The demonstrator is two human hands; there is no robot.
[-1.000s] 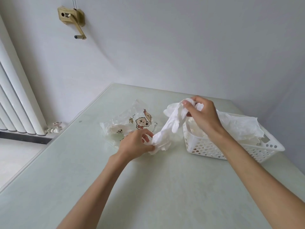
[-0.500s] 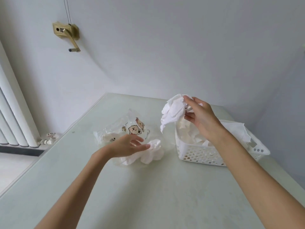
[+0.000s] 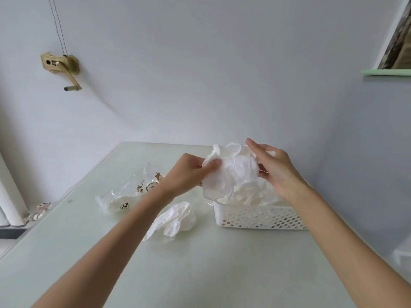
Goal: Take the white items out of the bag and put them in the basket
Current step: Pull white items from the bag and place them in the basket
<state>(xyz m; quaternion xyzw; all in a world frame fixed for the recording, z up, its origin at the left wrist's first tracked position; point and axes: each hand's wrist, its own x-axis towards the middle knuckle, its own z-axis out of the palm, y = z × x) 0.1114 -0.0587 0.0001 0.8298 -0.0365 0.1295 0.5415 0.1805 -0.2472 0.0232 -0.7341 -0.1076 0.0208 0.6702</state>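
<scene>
A crumpled white cloth (image 3: 231, 172) hangs above the left end of the white perforated basket (image 3: 260, 216). My left hand (image 3: 186, 174) pinches its left edge and my right hand (image 3: 275, 170) holds its right side, index finger stretched upward. More white cloths (image 3: 251, 194) lie heaped in the basket. Another white cloth (image 3: 175, 218) lies loose on the table between the basket and the clear plastic bag (image 3: 129, 194) with cartoon prints. The bag lies flat at the left, partly behind my left forearm, with something white inside.
The pale green glass table (image 3: 200, 270) stands in a corner against white walls. A radiator (image 3: 9, 196) with a valve is at the left, below table level. A brass crank handle (image 3: 62, 67) hangs on the wall. A green ledge (image 3: 387, 72) is at the upper right.
My left hand let go of the cloth beside the bag and rose to take the left edge of the cloth in my right hand. That cloth now lies loose on the table.
</scene>
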